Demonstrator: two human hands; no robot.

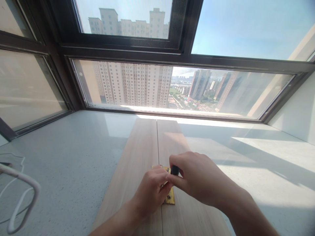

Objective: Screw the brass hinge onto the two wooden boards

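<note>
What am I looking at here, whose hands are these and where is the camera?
There is no machine here. The single picture comes from a camera worn on a person's head, looking forward and down, so the two bare arms reaching in from the bottom edge are that person's own.

Two wooden boards lie side by side on a pale stone ledge below a big window with tower blocks outside. A brass hinge sits across the seam between the boards.

The left hand has its fingers curled down on the hinge; whether it pinches anything small is hidden. The right hand grips a small black handle, probably a tool, just above the hinge. Its tip is covered.

A white cable lies at the far left.
</note>
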